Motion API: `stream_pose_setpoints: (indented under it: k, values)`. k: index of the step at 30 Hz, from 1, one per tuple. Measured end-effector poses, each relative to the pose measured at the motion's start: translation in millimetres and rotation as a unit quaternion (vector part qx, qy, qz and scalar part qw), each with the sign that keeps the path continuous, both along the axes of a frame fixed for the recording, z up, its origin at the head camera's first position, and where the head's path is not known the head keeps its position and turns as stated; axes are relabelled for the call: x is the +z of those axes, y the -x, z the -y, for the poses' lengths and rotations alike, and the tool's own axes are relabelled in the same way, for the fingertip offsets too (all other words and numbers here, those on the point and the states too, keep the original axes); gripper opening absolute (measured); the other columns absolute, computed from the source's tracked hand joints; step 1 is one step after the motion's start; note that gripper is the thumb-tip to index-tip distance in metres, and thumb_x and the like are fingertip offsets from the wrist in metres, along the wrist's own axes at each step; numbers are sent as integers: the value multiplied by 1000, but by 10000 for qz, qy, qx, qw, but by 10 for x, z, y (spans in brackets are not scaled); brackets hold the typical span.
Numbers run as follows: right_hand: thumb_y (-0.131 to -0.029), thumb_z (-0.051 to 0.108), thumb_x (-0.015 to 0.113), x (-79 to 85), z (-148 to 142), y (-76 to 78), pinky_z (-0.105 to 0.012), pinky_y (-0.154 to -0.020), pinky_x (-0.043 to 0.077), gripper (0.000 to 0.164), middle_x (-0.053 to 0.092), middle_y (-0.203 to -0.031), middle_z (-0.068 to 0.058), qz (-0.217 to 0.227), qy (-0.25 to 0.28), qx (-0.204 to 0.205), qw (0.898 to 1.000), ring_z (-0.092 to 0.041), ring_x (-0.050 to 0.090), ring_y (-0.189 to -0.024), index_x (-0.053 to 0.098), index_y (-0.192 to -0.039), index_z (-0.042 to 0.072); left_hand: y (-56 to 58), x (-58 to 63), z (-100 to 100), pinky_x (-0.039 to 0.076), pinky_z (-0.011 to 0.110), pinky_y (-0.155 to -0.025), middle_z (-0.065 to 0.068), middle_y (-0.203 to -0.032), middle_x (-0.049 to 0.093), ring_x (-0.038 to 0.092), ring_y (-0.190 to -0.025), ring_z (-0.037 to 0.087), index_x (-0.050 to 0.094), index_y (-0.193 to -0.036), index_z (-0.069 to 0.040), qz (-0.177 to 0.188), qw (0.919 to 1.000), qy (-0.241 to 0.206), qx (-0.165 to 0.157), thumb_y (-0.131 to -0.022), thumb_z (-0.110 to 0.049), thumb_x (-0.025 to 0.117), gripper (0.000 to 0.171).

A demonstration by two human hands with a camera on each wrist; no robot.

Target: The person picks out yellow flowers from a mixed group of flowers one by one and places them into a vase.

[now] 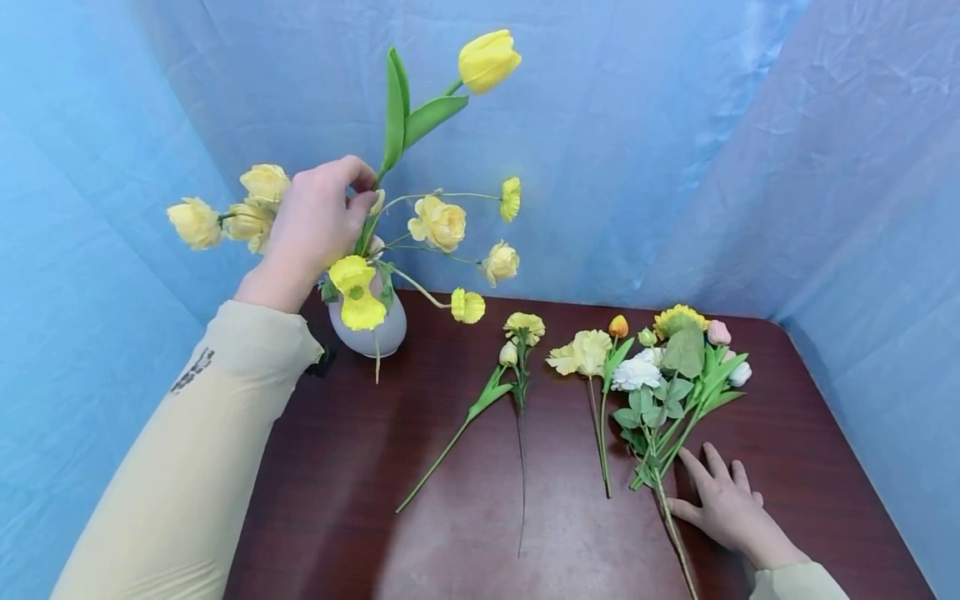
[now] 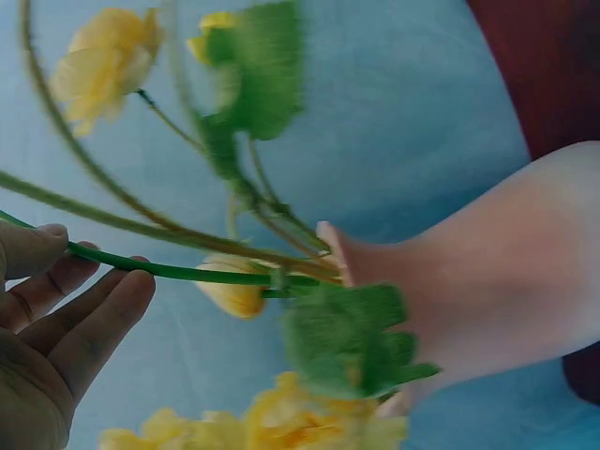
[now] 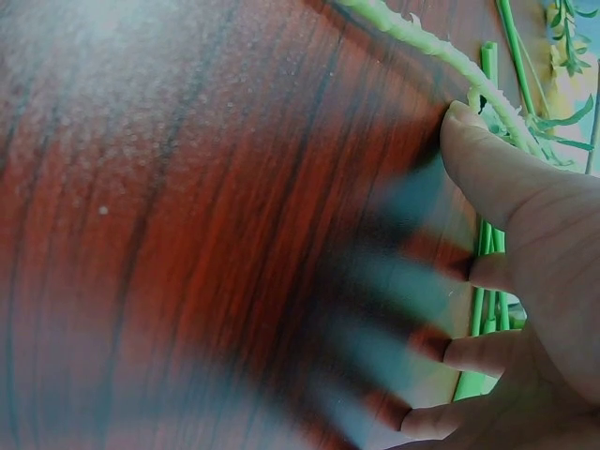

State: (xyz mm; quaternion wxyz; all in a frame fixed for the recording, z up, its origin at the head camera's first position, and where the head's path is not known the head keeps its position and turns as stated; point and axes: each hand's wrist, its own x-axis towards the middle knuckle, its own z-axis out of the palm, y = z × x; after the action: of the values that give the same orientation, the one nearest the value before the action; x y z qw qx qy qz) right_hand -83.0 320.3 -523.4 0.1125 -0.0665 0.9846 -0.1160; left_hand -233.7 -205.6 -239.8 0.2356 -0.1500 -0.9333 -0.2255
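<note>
My left hand (image 1: 322, 212) pinches the green stem of a yellow tulip (image 1: 489, 62) between thumb and fingertips. The tulip's stem (image 2: 178, 273) runs down into the mouth of a pale vase (image 1: 367, 321). Around it in the vase stand several yellow flowers, among them a poppy-like bloom (image 1: 358, 293) in front and a ruffled one (image 1: 437, 223) to the right. My right hand (image 1: 731, 504) is spread low over the table, fingers apart, beside the stems of a flower bunch (image 1: 663, 417). In the right wrist view the thumb tip lies right by a thick pale green stem (image 3: 441, 52).
Left of centre on the table (image 1: 465, 542) lie a small white tulip (image 1: 508, 355) and a yellow flower (image 1: 525, 327). A cream bloom (image 1: 585, 353) and an orange tulip (image 1: 618, 326) lie farther right. Blue cloth (image 1: 600, 150) hangs behind and at both sides.
</note>
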Motion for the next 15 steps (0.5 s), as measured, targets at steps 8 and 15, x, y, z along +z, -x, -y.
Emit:
stream_pose_setpoints:
  k: [8,15]
  values:
    - [-80,58,68,-8,28,-11,-85,-71,30,88,25,-140,-40,-46,21,-15,10000,-71,21,-117,36,-141,4,54,-84,72,48,44,-74,13,-105,66,58,-82,28,62,-107,-3,68,9997,-198,123,-96,-10,57,14]
    - [-80,57,68,0,41,-23,-85,-71,30,87,25,-139,-40,-84,6,-23,10000,-72,21,-116,36,-141,3,76,-80,106,46,42,-71,15,-108,66,58,-78,28,60,-110,-2,-181,9985,-449,242,-97,-10,54,16]
